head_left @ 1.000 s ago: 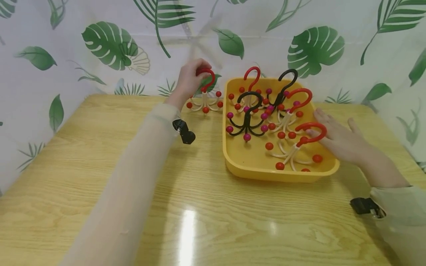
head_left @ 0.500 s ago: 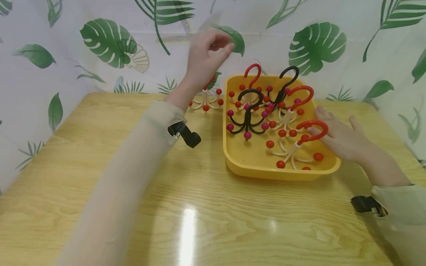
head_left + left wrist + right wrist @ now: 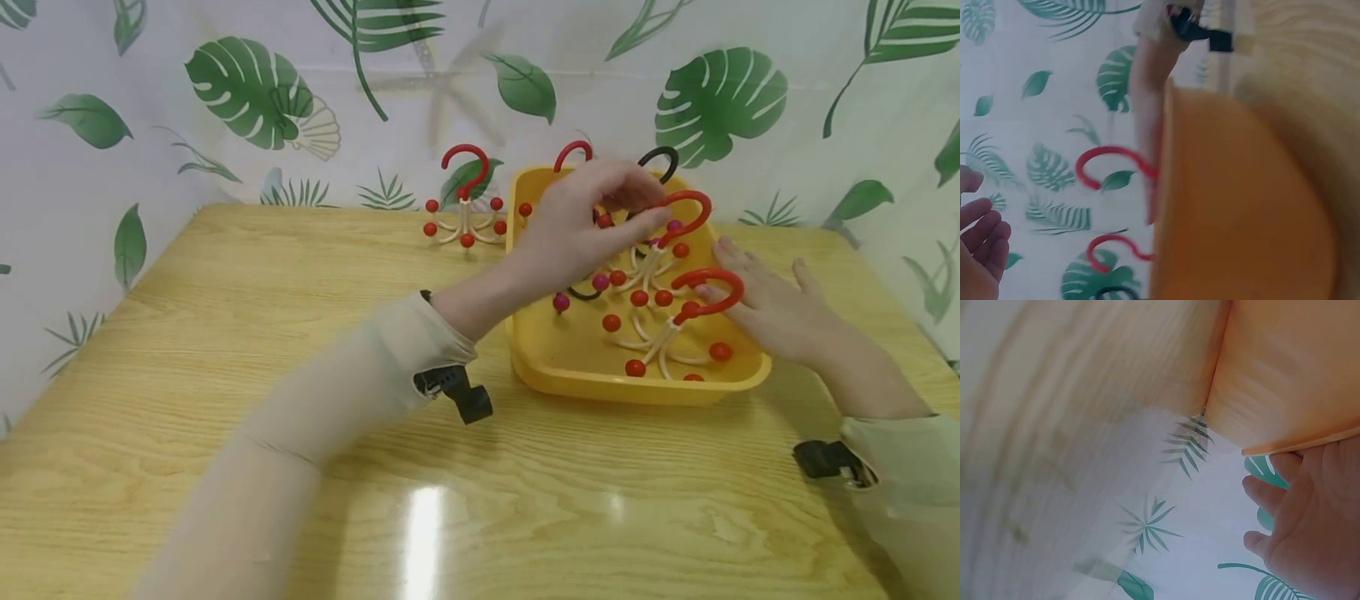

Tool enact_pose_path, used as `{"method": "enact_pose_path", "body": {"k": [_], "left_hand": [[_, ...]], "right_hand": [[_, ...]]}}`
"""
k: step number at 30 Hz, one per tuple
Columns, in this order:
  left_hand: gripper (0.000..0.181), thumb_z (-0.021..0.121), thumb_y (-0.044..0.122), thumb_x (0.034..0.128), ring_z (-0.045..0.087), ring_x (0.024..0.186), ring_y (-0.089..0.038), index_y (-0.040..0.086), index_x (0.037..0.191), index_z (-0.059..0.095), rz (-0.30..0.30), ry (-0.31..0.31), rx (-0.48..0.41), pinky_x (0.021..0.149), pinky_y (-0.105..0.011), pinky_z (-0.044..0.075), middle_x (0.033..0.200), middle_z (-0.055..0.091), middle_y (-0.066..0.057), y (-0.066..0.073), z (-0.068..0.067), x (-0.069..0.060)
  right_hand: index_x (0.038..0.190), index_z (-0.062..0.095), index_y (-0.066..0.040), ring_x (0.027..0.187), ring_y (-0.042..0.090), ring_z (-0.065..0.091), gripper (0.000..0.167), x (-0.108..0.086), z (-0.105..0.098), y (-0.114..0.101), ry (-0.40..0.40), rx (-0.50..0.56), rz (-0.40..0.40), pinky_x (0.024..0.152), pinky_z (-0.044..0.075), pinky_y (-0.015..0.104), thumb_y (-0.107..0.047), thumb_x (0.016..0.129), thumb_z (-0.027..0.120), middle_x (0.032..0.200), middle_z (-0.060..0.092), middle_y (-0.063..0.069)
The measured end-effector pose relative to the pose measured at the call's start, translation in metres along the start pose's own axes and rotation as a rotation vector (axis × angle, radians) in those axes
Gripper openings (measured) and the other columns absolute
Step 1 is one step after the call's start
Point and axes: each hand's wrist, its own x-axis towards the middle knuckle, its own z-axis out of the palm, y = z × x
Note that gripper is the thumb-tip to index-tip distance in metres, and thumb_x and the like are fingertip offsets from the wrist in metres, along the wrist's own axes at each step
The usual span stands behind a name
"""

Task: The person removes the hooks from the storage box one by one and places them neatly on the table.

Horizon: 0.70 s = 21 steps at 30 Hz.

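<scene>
On the left, near the back edge of the light wooden table (image 3: pixel 225 375), stands a six-armed-looking hanger with red hook and cream arms ending in red balls (image 3: pixel 464 196). It is upright, probably because its spread arms serve as feet; it is just beside the yellow rectangular plastic tub (image 3: pixel 555 382), outside of it.

Inside the tub, at left, a black hanger with magenta balls (image 3: pixel 561 302) is mostly covered by the left hand (image 3: pixel 579 221). This hand is in the air above the tub, fingers loosely bent, grasping nothing; in the left wrist view its fingers are free. Its thumb tip appears near the red hook of the middle cream hanger (image 3: pixel 655 252), but whether they touch, one cannot tell.

At the back rise a red hook (image 3: pixel 573 145) and a black hook (image 3: pixel 658 151). At front right, a tilted cream hanger with red hook (image 3: pixel 670 335) leans towards the tub's right side, perhaps for lack of level support.

Farthest right, the right hand (image 3: pixel 780 312) rests on this rim with extended fingers, not clenched, presumably to steady the tub.
</scene>
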Motion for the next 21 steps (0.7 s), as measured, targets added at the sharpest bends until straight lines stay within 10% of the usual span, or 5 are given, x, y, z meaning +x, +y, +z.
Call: {"method": "enact_pose_path", "body": {"k": [8, 21], "left_hand": [[0.027, 0.066, 0.022, 0.0915, 0.053, 0.103, -0.005, 0.007, 0.114, 0.062, -0.206, -0.122, -0.006, 0.087, -0.009, 0.04, 0.112, 0.06, -0.001, -0.009, 0.034, -0.014], [0.034, 0.069, 0.025, 0.0892, 0.054, 0.097, -0.004, 0.007, 0.117, 0.062, -0.265, -0.15, -0.033, 0.083, -0.009, 0.041, 0.111, 0.061, 0.002, -0.018, 0.061, -0.015]], "right_hand": [[0.152, 0.0, -0.007, 0.142, 0.042, -0.002, 0.073, -0.003, 0.001, 0.0, 0.012, -0.007, -0.019, 0.1, -0.023, 0.063, -0.053, 0.101, 0.025, 0.157, -0.004, 0.015], [0.15, 0.003, 0.003, 0.141, 0.037, -0.013, 0.072, -0.001, 0.001, 0.004, 0.015, -0.073, -0.098, 0.106, -0.016, 0.059, -0.045, 0.103, 0.027, 0.155, 0.001, 0.026]]}}
